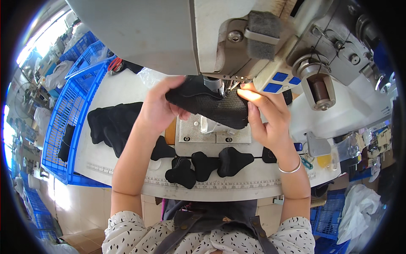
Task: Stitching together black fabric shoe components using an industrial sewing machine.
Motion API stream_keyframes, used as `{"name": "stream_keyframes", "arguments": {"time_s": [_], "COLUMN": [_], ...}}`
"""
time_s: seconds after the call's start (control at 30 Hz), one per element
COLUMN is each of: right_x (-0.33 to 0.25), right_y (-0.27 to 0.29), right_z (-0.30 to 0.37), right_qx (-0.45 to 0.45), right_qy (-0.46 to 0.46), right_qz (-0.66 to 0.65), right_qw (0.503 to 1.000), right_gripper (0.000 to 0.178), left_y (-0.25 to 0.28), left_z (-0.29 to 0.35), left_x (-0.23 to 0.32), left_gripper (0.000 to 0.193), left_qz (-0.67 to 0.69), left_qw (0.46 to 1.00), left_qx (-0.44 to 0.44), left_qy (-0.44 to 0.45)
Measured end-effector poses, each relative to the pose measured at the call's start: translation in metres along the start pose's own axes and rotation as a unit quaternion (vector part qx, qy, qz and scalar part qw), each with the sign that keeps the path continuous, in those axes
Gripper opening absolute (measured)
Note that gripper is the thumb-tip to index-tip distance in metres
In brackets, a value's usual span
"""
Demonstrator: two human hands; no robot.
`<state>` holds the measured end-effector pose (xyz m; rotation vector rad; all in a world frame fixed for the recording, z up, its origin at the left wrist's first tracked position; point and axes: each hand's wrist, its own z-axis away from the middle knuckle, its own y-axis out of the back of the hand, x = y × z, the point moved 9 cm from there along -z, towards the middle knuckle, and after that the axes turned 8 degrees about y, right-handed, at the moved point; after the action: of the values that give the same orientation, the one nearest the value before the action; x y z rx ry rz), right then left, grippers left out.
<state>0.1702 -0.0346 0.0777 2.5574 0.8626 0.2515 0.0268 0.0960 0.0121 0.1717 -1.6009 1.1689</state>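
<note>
A curved black fabric piece [209,106] with a mesh-like face lies under the needle area [227,89] of a sewing machine [139,34]. My left hand [160,108] is closed on its left end, thumb below and fingers partly hidden behind the cloth. At the other end my right hand [270,116] pinches the right edge between thumb and fingers, its fingertips close to the lit needle area. Below my hands, a string of small black fabric pieces [234,161] lies along the table's near side. Beside my left forearm rests a larger heap of black fabric [114,125].
A blue plastic crate [80,114] stands against the table's left edge, with red-handled scissors [115,64] near its far corner. A ruler strip [220,185] runs along the white table's front. At right are a thread bobbin [319,91] on the machine and white plastic bags [359,207].
</note>
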Motion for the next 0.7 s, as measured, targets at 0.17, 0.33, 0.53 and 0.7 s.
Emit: {"name": "stream_keyframes", "arguments": {"time_s": [0.17, 0.33, 0.53, 0.7], "right_x": [-0.007, -0.037, -0.037, -0.033], "right_y": [0.001, -0.004, -0.007, -0.007], "right_z": [-0.007, -0.008, -0.006, -0.007], "right_qx": [-0.049, -0.034, -0.053, -0.059], "right_qy": [0.027, 0.103, 0.077, 0.064], "right_qz": [0.024, 0.075, 0.097, 0.088], "right_qw": [0.998, 0.991, 0.991, 0.992], "right_gripper": [0.025, 0.028, 0.029, 0.027], "left_y": [-0.012, -0.001, -0.003, -0.003], "left_z": [0.015, 0.008, 0.005, 0.009], "left_x": [-0.002, 0.002, 0.004, 0.003], "left_gripper": [0.026, 0.026, 0.025, 0.023], "left_qz": [-0.228, -0.245, -0.267, -0.251], "left_qw": [0.973, 0.969, 0.964, 0.968], "left_qx": [0.025, 0.007, -0.005, 0.014], "left_qy": [-0.035, 0.006, -0.001, -0.012]}}
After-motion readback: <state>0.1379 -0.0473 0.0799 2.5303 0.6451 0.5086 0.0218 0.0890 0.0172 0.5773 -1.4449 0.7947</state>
